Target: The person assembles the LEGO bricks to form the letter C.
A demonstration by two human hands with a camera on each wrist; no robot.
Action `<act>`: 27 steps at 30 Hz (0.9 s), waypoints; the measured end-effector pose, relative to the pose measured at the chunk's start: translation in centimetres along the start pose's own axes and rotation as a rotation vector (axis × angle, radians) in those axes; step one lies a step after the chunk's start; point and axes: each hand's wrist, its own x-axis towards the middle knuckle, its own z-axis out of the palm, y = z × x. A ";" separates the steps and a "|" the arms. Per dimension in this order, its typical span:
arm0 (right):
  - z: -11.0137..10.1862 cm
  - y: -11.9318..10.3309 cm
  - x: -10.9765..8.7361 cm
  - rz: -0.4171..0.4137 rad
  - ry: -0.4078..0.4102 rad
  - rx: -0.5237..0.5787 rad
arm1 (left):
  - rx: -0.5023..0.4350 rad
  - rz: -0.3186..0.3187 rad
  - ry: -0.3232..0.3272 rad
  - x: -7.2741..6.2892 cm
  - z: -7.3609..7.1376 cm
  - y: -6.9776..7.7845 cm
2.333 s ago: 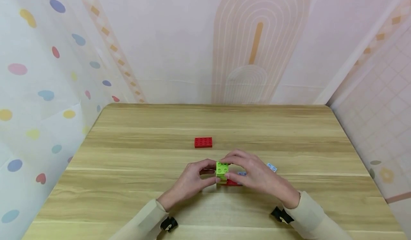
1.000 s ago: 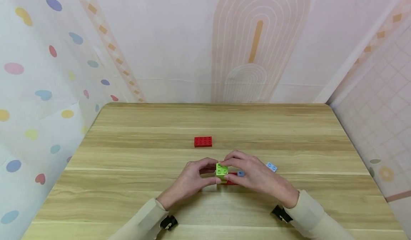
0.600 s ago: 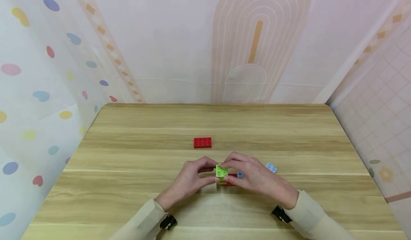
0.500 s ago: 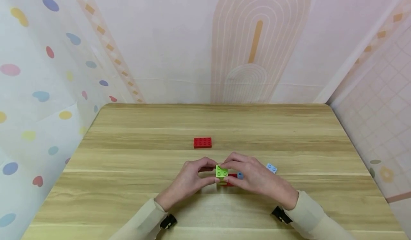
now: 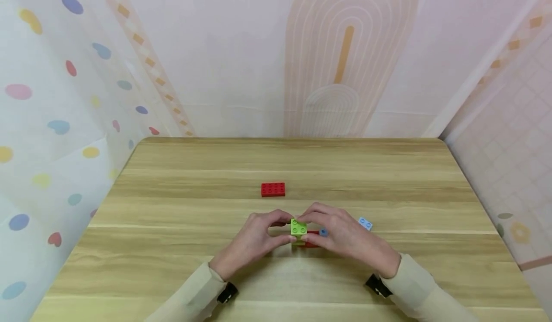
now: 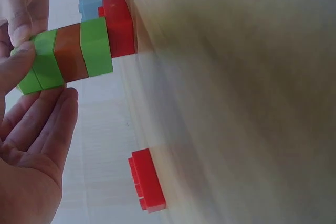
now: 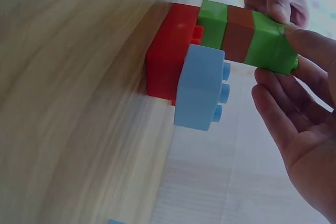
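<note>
The left hand [image 5: 253, 240] and right hand [image 5: 345, 234] clamp their fingers on the top of the green-and-brown tower [image 5: 298, 228], apparently already seated on a red base brick [image 7: 167, 53], while a red eight-stud brick [image 5: 273, 189] beyond the tower and light-blue brick [image 5: 365, 224] to its right lie unattached.

We observe a wood-grain tabletop [image 5: 293, 279] across the lower frame, a pale arch-printed cloth [image 5: 315, 58] behind it at upper centre, spotted cloth [image 5: 51, 106] at left, and grid-patterned cloth [image 5: 515, 140] at right.

Right fingers [image 7: 310, 44] pinching green-brown stack [image 7: 239, 35], red brick [image 7: 167, 56] beneath, blue brick [image 7: 198, 88]
</note>
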 end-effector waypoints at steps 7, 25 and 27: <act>-0.3 0.1 -0.1 0.128 0.000 0.072 | -0.048 -0.033 0.006 0.2 0.2 -0.1; -2.4 3.0 2.5 0.257 -0.002 0.047 | -0.029 -0.080 0.007 -1.0 -0.6 -0.2; -2.4 3.3 3.1 0.270 -0.015 0.043 | -0.025 -0.075 0.003 -1.1 -0.7 -0.3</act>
